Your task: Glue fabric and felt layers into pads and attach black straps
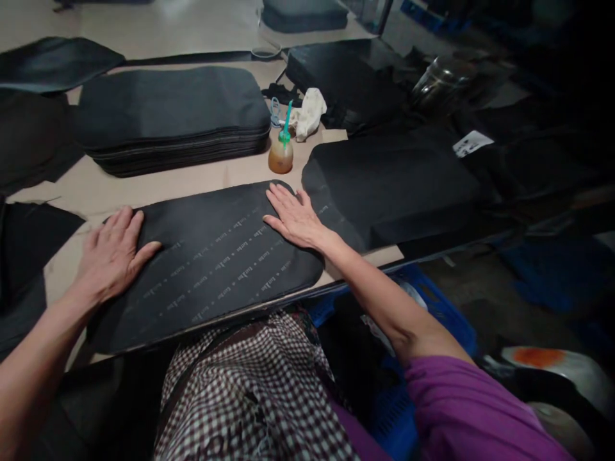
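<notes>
A black sheet panel with rounded corners and rows of pale printed lettering lies flat at the table's front edge. My left hand rests on its left end, fingers spread and thumb pointing right. Near the panel's upper right corner, my right hand presses down flat with its fingers extended. Neither hand grasps anything. Just beyond the right hand stands a squeeze bottle of amber liquid with a green nozzle.
Behind the panel is a thick stack of black panels. More black pieces lie to the right, and others at the left. A crumpled white cloth sits behind the bottle. Below the table edge is a blue crate.
</notes>
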The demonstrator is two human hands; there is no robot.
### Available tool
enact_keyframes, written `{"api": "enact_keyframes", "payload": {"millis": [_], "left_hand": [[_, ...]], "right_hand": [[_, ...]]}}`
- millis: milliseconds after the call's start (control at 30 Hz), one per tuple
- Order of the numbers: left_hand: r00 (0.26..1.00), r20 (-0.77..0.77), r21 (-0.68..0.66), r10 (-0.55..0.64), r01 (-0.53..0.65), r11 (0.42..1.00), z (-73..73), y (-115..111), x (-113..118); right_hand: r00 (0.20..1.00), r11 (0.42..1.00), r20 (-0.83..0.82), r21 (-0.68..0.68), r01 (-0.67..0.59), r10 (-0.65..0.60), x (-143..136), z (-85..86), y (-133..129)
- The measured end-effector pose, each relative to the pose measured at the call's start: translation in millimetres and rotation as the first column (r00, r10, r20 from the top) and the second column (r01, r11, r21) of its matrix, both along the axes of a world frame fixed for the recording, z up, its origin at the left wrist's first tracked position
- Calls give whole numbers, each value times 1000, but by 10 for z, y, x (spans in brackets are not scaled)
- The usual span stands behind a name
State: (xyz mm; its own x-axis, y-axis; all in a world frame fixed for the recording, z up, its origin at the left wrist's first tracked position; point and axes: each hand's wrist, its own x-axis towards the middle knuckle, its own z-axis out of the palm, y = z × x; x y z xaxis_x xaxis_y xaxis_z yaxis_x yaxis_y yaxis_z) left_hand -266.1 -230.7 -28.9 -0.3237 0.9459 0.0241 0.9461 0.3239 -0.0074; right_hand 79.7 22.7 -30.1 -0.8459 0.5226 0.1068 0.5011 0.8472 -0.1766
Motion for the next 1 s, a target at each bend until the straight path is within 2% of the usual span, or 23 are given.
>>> {"api": "enact_keyframes", "payload": {"millis": [167, 400, 600, 767, 867, 1000], "left_hand": [[1000, -22, -8, -11, 11, 1000, -53, -5, -59], [1000, -1, -23, -21, 21, 1000, 17, 1, -8], [1000, 10, 11, -19, 19, 1000, 24, -3, 12], [1000, 6, -12, -14, 14, 1000, 24, -4, 6], [1000, 10, -34, 0, 0, 999, 45, -1, 25], [1000, 5, -58, 27, -26, 998, 66, 5, 34]], "right_hand": [[1000, 999, -11, 27, -18, 18, 179, 83, -368], [999, 999, -30, 32, -9, 10, 838, 97, -1059], [998, 998, -66, 57, 27, -23, 1278, 20, -1446], [973, 999, -230, 30, 38, -30, 1472, -32, -1503], [927, 999, -371, -17, 43, -46, 1514, -41, -1406], [882, 997, -468, -73, 34, -64, 1485, -24, -1230]]}}
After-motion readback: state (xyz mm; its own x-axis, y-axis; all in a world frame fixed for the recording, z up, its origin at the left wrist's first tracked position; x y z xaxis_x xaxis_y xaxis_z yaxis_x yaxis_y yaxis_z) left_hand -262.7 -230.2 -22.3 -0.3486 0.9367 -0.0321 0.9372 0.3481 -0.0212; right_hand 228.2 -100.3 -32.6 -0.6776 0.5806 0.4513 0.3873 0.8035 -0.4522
